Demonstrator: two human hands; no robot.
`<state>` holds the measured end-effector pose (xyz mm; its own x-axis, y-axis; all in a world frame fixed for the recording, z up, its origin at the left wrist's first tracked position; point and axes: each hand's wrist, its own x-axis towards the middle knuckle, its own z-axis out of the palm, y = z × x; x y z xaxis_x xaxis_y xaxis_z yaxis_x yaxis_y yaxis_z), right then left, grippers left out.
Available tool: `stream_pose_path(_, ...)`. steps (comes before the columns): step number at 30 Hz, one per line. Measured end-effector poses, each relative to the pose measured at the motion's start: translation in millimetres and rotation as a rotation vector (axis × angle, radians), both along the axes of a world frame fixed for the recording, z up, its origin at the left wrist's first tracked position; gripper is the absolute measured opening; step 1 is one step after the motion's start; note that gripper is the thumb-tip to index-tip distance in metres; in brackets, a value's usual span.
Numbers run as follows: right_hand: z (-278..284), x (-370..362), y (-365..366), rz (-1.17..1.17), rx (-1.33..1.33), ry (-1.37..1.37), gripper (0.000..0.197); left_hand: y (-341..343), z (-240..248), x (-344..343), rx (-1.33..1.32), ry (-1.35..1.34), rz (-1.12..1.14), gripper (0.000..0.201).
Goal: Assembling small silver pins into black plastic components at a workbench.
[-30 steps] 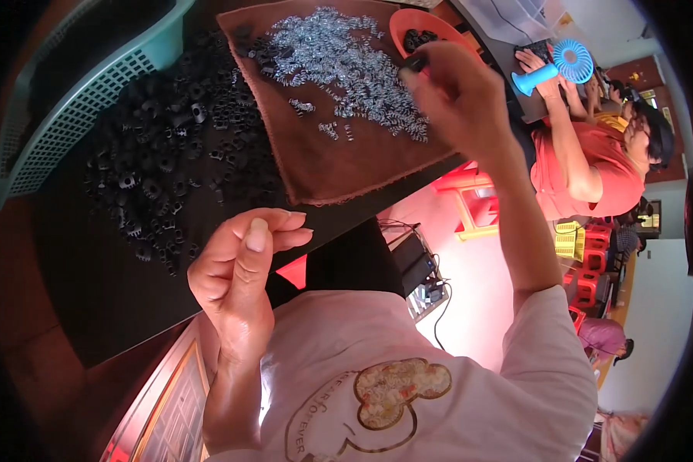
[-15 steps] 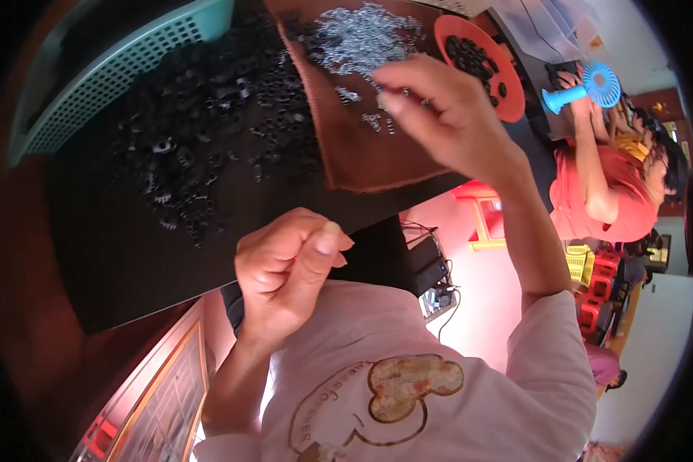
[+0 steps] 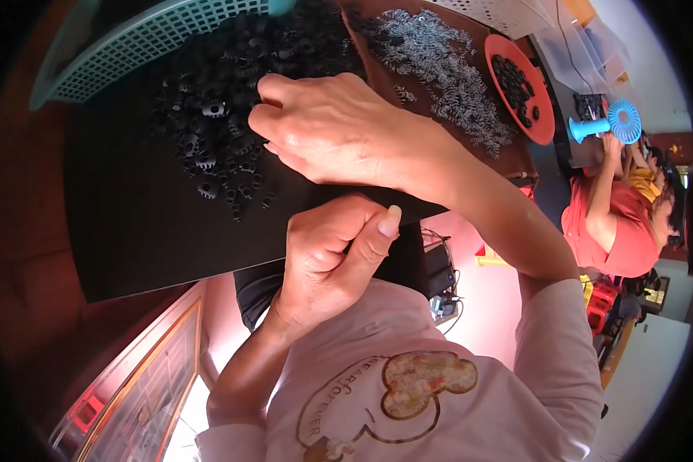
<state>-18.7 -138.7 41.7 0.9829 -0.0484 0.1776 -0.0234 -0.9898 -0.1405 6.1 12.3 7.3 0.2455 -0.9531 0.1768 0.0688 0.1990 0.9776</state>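
Observation:
My left hand (image 3: 333,258) is closed in a fist near the table's front edge, its thumb laid over the curled fingers. Whatever is inside that fist is hidden. Above and beyond it, my right hand (image 3: 327,131) reaches left across the table with its fingers curled down at the edge of a heap of small black plastic parts (image 3: 215,108). The right fingertips are mostly out of sight, so I cannot make out what they pinch. To the right of the heap, many small silver metal springs (image 3: 470,104) lie spread on a brown cloth (image 3: 516,160).
A red-orange bowl (image 3: 547,127) holding black pieces stands right of the springs. A green perforated basket (image 3: 146,46) lines the far left, and a white perforated container (image 3: 493,15) stands at the back. Another person (image 3: 616,227) at right holds a blue fan (image 3: 624,122).
My right hand has gone from the springs leftward to the black parts. My left hand stays closed and appears slightly farther right. The whole view has shifted a little.

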Motion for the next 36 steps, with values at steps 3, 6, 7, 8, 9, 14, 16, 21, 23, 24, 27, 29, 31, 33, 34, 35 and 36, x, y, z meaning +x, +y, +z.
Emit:
stream_pose_path(3,0.1,-4.1,-3.6,0.010,-0.003,-0.069,0.010,-0.2,-0.7,1.8,-0.009,-0.009,0.003,0.031)
stream_pose_path(6,7.0,-18.9,-9.1,-0.029,0.122,-0.168,0.015,-0.1,-0.2,1.4,-0.020,0.015,0.008,0.030)
stream_pose_path(7,11.2,-26.4,-10.0,-0.056,0.208,-0.196,0.021,0.5,0.7,-0.1,-0.020,0.133,0.031,0.025)
stream_pose_path(8,15.7,-34.1,-11.2,-0.067,0.326,-0.198,0.023,0.7,1.1,-1.6,-0.020,0.247,0.066,0.021)
stream_pose_path(9,20.4,-42.0,-12.0,-0.074,0.440,-0.212,0.026,0.2,1.4,-2.6,-0.046,0.323,0.094,0.018)
stream_pose_path(14,31.2,-76.7,-2.7,-0.208,0.924,-0.112,0.028,-6.0,-0.5,-6.4,-0.162,0.568,0.314,0.032)
stream_pose_path(16,29.0,-84.1,5.5,-0.243,1.104,-0.114,0.026,-5.9,-1.4,-4.7,-0.152,0.527,0.216,0.046)
stream_pose_path(21,28.0,-91.3,11.1,-0.194,1.427,-0.148,0.022,-4.9,-3.8,-4.2,-0.184,0.417,0.193,0.028)
stream_pose_path(23,28.8,-93.8,13.0,-0.145,1.481,-0.160,0.021,-5.1,-4.9,-5.0,-0.182,0.419,0.220,0.019)
stream_pose_path(24,28.5,-94.7,14.1,-0.163,1.510,-0.150,0.021,-5.7,-5.6,-5.0,-0.189,0.415,0.206,0.019)
stream_pose_path(27,27.8,-99.5,14.1,-0.140,1.423,-0.160,0.022,-7.1,-6.6,-4.3,-0.212,0.398,0.224,0.016)
stream_pose_path(29,29.2,-107.2,11.5,-0.185,1.386,-0.187,0.021,-6.2,-6.0,-4.4,-0.206,0.421,0.205,0.016)
stream_pose_path(31,30.9,-116.5,3.3,-0.282,1.251,-0.278,0.019,-6.5,-5.5,-2.2,-0.177,0.442,0.209,0.014)
stream_pose_path(33,38.9,-134.1,-16.7,-0.403,1.125,-0.323,0.013,-4.9,-4.1,-2.0,-0.130,0.483,0.187,0.013)
stream_pose_path(34,38.9,-139.8,-26.7,-0.500,1.108,-0.344,0.012,-5.0,-3.8,-1.2,-0.129,0.466,0.173,0.013)
stream_pose_path(35,36.8,-144.8,-35.2,-0.535,0.973,-0.363,0.012,-4.8,-3.4,-1.6,-0.129,0.469,0.155,0.013)
stream_pose_path(36,33.1,-147.9,-43.8,-0.514,0.862,-0.377,0.012,-4.7,-3.0,-1.7,-0.101,0.480,0.178,0.012)
